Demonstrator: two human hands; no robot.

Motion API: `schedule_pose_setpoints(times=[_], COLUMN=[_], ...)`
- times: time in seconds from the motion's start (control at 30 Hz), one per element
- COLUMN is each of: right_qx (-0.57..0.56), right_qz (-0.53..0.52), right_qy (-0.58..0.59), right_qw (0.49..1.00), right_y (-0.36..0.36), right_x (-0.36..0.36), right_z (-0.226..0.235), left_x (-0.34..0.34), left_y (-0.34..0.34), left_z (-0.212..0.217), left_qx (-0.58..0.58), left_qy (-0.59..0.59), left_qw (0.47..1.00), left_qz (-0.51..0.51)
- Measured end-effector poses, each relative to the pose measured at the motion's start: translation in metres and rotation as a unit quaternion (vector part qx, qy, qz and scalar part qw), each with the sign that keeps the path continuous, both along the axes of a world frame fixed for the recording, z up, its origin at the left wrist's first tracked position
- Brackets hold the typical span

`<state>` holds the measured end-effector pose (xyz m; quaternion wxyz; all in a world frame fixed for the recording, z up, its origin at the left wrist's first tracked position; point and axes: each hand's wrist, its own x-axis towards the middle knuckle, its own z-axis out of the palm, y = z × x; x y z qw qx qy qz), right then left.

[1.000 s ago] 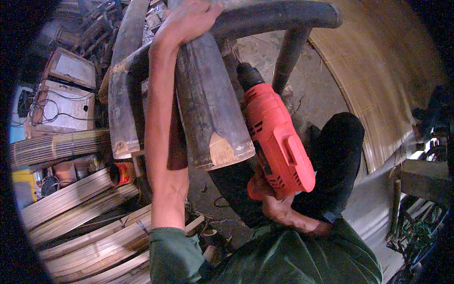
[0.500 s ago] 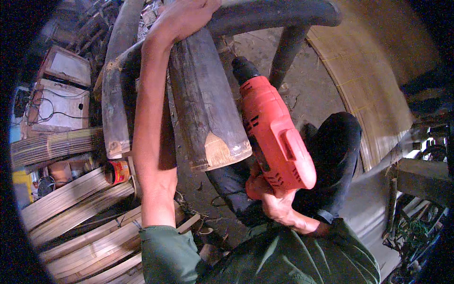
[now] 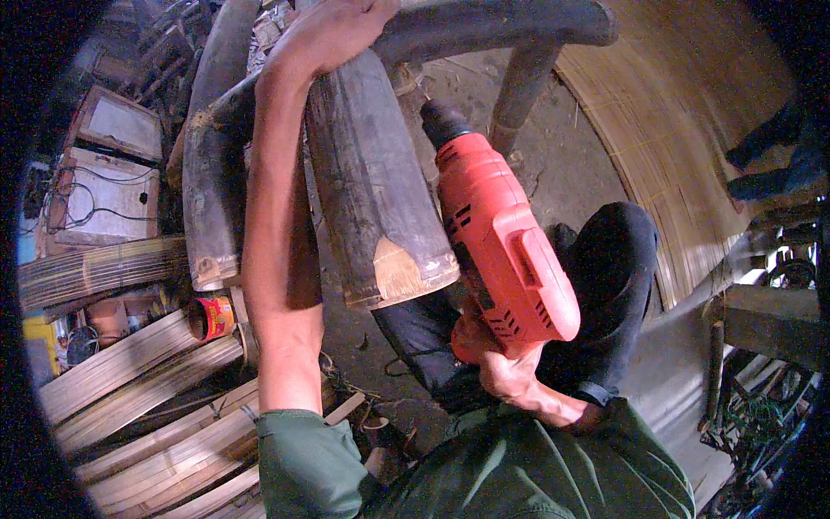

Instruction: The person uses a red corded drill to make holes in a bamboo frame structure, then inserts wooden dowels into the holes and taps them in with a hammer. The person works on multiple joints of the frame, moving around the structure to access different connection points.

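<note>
My right hand (image 3: 510,368) is wrapped round the handle of a red power drill (image 3: 510,238). Its black chuck (image 3: 445,123) points up and away, with a thin bit (image 3: 425,93) at the tip. Beside the drill runs a thick dark bamboo pole (image 3: 367,164), its near end cut and pale where the skin is scraped off. My left hand (image 3: 333,36) bends over this pole's far end, where it meets a dark crosspiece (image 3: 501,24); the fingertips are partly cut off by the upper edge. The bit stands clear of the near pole.
Another dark pole (image 3: 212,199) belongs to the frame at left. Split bamboo slats (image 3: 164,415), a red can (image 3: 213,317) and a wooden box with cables (image 3: 108,186) lie left. A woven bamboo mat (image 3: 666,164) curves at right; beyond it are someone's dark-clad legs (image 3: 778,160).
The whole view has shifted slightly left. The drill has tilted a little, its chuck a touch farther left and up. Both hands keep their hold, and the dark legs at right show more plainly.
</note>
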<state>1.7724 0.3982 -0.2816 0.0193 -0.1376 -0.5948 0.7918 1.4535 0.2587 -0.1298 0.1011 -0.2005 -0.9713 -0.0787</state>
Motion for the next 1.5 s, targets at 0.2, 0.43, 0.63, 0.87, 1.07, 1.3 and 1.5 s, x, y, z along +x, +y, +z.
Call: schedule_pose_setpoints(times=[0.2, 0.43, 0.63, 0.87, 1.07, 1.3, 1.5], right_qx=[0.037, 0.005, -0.029, 0.013, 0.047, 0.094, 0.088], right_qz=[0.018, 0.001, -0.023, -0.015, 0.014, -0.025, 0.002], right_qy=[0.045, -0.012, 0.015, -0.009, 0.048, 0.02, 0.042], right_qw=[0.998, 1.0, 0.999, 1.0, 0.998, 0.995, 0.995], right_y=[0.0, -0.004, -0.003, -0.005, -0.005, -0.005, 0.005], right_x=[0.001, -0.001, -0.004, 0.003, -0.001, 0.0, -0.003], right_z=[-0.003, 0.002, 0.012, 0.001, 0.009, 0.021, 0.019], left_x=[0.009, 0.01, -0.005, 0.001, -0.002, 0.005, 0.001], left_y=[0.0, -0.008, -0.003, -0.005, -0.005, -0.001, 0.005], left_z=[0.006, 0.007, -0.004, -0.001, -0.002, 0.008, 0.0], left_qx=[0.054, 0.038, 0.013, 0.043, 0.067, 0.048, 0.037], left_qy=[-0.047, -0.042, 0.008, 0.004, -0.015, -0.028, 0.006], left_qw=[0.997, 0.998, 1.0, 0.998, 0.996, 0.998, 0.999], left_qz=[0.005, -0.026, -0.018, -0.043, -0.057, -0.038, -0.03])
